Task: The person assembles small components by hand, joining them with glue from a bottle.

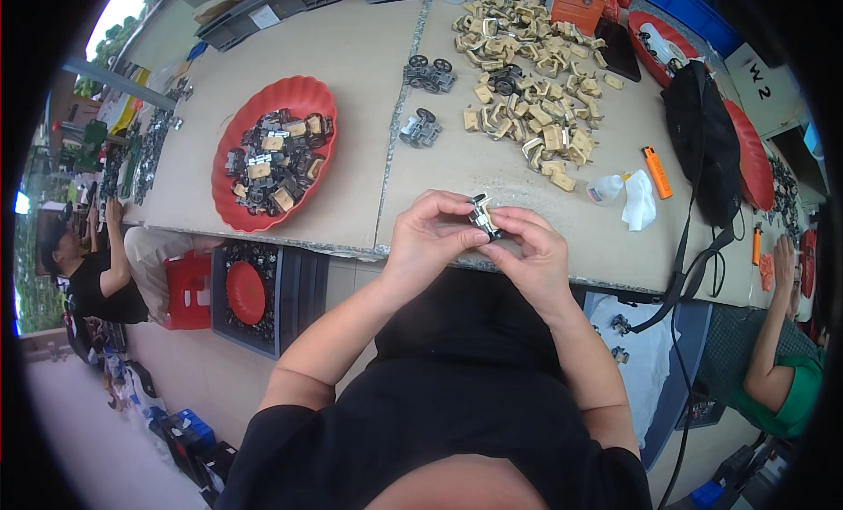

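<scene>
Small toy car part [484, 217], tan and black with a pale top, tilted, at frame centre just above the near table [351, 141] edge. Pinched between both hands: left hand [428, 233] closed on its left side with thumb and fingertips, right hand [532, 251] closed on its lower right end. Heap of loose tan pieces [536, 80] in the upper right of centre. Red oval tray [303, 97] of dark and tan parts at upper left. Two wheeled chassis [428, 74] above the hands. Orange lighter [656, 171] and small squeeze bottle [606, 190] to the right.
</scene>
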The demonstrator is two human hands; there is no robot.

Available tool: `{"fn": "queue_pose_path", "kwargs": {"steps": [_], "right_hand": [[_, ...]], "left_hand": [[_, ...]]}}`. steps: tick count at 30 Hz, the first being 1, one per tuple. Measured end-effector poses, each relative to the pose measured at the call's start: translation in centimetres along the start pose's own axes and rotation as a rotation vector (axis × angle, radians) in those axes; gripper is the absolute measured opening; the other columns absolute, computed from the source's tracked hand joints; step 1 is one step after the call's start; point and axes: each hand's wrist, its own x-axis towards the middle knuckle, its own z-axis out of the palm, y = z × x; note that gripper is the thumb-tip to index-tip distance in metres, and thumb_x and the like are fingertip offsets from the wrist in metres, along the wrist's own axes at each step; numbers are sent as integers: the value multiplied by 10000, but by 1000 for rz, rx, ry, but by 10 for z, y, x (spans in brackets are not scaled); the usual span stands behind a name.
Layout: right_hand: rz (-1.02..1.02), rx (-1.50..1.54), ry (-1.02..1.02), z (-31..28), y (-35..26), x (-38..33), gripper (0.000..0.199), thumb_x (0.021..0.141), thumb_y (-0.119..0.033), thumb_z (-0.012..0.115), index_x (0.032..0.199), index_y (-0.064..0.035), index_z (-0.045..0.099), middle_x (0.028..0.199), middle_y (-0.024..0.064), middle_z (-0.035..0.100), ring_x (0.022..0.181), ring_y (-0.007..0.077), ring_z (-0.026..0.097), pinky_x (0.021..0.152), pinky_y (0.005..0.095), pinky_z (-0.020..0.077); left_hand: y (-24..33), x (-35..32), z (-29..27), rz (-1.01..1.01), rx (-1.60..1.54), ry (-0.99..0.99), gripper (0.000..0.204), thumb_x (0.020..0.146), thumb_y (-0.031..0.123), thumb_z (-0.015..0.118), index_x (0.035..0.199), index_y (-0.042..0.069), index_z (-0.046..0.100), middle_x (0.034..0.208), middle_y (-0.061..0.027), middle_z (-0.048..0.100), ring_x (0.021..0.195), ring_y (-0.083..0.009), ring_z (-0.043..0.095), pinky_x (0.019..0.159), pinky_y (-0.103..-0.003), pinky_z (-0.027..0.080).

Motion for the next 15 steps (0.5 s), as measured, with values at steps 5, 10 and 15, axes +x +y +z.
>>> {"fn": "queue_pose_path", "kwargs": {"steps": [5,10,15], "right_hand": [[15,118,-27,-1,-6,3,278,695,43,622,968,36,570,1013,114,528,963,181,516,831,278,419],[122,148,-107,-12,-6,8,241,789,-9,541,1022,52,527,1039,114,514,967,168,510,842,269,405],[308,319,-53,-10,-5,8,315,829,-38,500,1125,57,451,1072,111,485,959,148,511,836,255,404]], "left_hand": [[2,0,0,36,15,-13,274,683,-117,605,916,-1,517,1033,-111,448,960,-180,510,798,-294,497],[4,1,-1,14,-1,-23,286,692,-101,608,944,-2,519,1059,-113,450,981,-175,499,809,-297,488],[10,0,-5,-65,-39,-42,288,700,-89,609,962,-6,524,1068,-108,461,985,-174,499,818,-291,480]]}}
